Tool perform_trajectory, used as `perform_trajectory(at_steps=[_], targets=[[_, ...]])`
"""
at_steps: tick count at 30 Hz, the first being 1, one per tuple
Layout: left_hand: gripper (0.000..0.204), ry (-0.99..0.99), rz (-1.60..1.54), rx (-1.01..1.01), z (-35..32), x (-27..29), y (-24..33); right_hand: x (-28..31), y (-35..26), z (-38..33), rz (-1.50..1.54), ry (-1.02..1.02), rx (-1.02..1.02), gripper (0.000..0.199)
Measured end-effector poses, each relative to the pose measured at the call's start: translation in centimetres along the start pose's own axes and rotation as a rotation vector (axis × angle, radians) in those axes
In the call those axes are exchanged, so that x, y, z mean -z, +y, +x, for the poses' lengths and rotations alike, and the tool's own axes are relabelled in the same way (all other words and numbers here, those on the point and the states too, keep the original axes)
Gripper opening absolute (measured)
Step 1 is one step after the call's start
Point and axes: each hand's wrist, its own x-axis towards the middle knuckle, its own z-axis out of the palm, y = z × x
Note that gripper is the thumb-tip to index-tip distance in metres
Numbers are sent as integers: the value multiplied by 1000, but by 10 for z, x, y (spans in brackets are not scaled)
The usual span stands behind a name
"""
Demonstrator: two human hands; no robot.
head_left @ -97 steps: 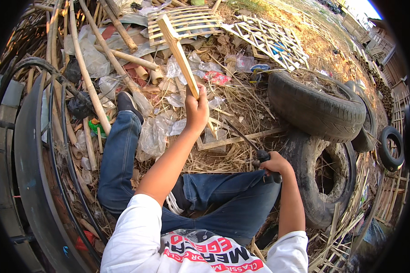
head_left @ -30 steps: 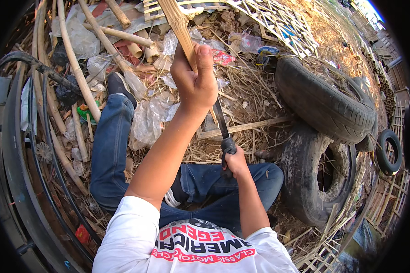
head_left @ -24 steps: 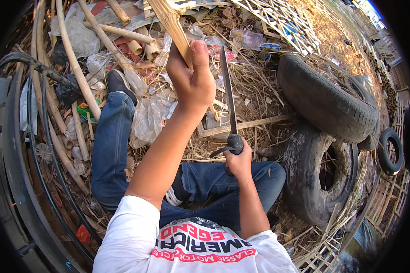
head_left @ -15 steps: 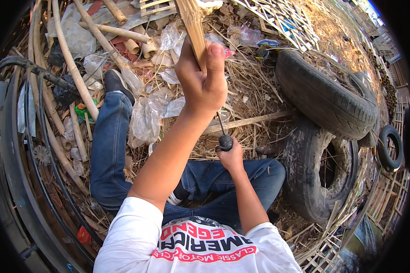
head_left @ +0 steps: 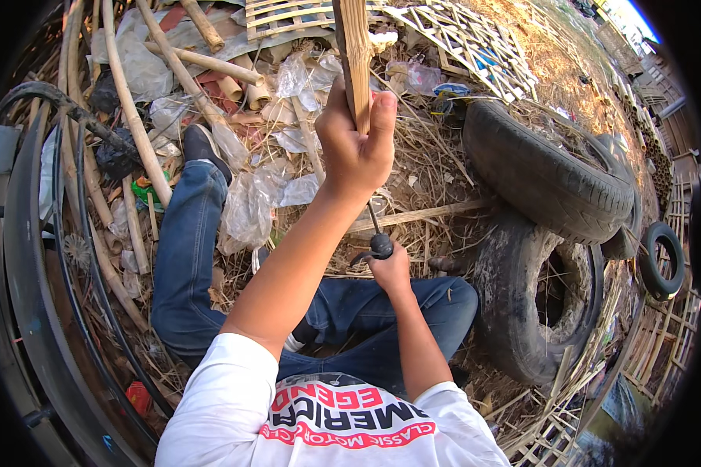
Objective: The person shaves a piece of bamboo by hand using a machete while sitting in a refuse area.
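My left hand is raised in front of me, closed around a flat bamboo strip that runs up out of the top of the picture. Lower down, just above my lap, my right hand grips the dark handle of a knife. Its thin blade points up toward the strip and is mostly hidden behind my left wrist. I sit on the ground with my legs in blue jeans stretched out over dry straw.
Two old tyres lie at my right, with a smaller one beyond them. Bamboo poles, plastic bags and woven bamboo lattices litter the ground ahead. A dark curved metal rim and hoses line the left.
The strip has tilted from leaning left to nearly upright. The knife went up beside the strip, then came down; its blade now sits behind my left wrist.
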Motion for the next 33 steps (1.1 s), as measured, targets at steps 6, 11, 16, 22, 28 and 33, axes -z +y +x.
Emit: perform_trajectory(at_steps=[6, 11, 16, 22, 28, 33], targets=[[31, -28, 24, -1, 15, -9, -10, 11, -20, -3, -50, -5, -8, 40], [37, -28, 17, -29, 15, -19, 16, 23, -23, -9, -70, -38, 25, 36], [35, -7, 112, 33, 11, -10, 8, 11, -14, -14, -5, -23, 38, 35], [38, -11, 112, -62, 23, -18, 21, 28, -35, -14, -37, -61, 36, 39], [39, 36, 111, -10, 22, -10, 5, 15, -21, -4, -8, -81, -14, 40], [38, -44, 241, 20, 22, -26, -10, 18, -14, 1, -42, -76, -32, 37]])
